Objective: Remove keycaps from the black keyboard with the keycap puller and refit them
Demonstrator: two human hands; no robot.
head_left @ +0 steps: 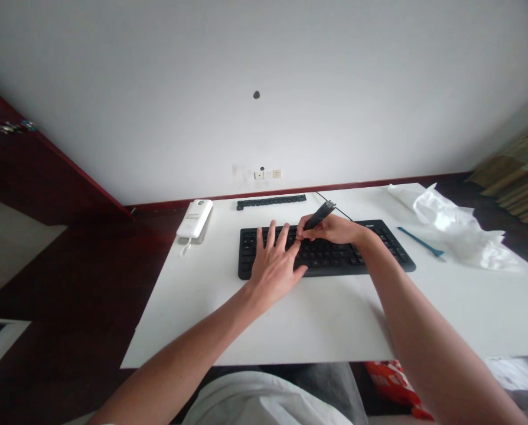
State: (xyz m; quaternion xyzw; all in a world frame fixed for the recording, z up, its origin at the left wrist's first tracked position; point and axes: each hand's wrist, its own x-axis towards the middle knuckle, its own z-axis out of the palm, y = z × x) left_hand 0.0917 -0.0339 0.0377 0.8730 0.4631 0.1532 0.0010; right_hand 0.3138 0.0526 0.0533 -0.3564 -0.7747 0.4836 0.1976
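Note:
A black keyboard (pixel 332 262) lies on the white table, partly hidden under both hands. My left hand (pixel 273 262) rests on its left part with the fingers spread and the palm down. My right hand (pixel 330 229) is closed round a thick black pen-like tool (pixel 319 215), held tilted with its upper end leaning right. The tool's lower tip is hidden by the fingers, near my left index fingertip. Behind the keyboard, black keycaps (pixel 271 202) lie in a row.
On the white table (pixel 193 319), a white power bank-like device (pixel 195 218) with a short cord sits at left. A blue pry tool (pixel 420 242) and a crumpled white plastic bag (pixel 459 227) lie at right. A thin black cable (pixel 335 205) runs behind the keyboard.

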